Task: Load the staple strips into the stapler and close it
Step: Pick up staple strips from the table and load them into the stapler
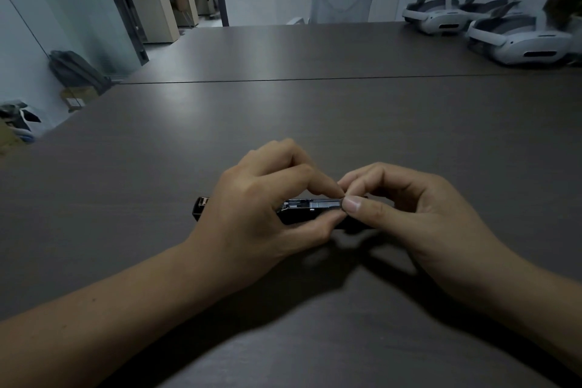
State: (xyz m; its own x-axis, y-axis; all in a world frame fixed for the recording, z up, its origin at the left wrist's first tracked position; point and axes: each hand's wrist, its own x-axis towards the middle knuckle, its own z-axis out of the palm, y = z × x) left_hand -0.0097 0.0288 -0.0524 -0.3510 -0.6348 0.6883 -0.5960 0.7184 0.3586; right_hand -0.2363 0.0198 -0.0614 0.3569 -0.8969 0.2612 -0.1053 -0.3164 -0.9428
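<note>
Spreading across most of the view, the dark table (315, 110) carries white headsets (519, 41) at its far right corner. The black stapler (302, 208) lies flat near the person, its metal channel facing up. The left hand (261, 208) curls over the stapler, thumb and forefinger gripping its sides. The right hand (409, 208) pinches the channel's right end, fingers narrow; any strip there is too small to make out. Loading looks in hand. Next, a strip must seat straight in the channel before the top closes.
</note>
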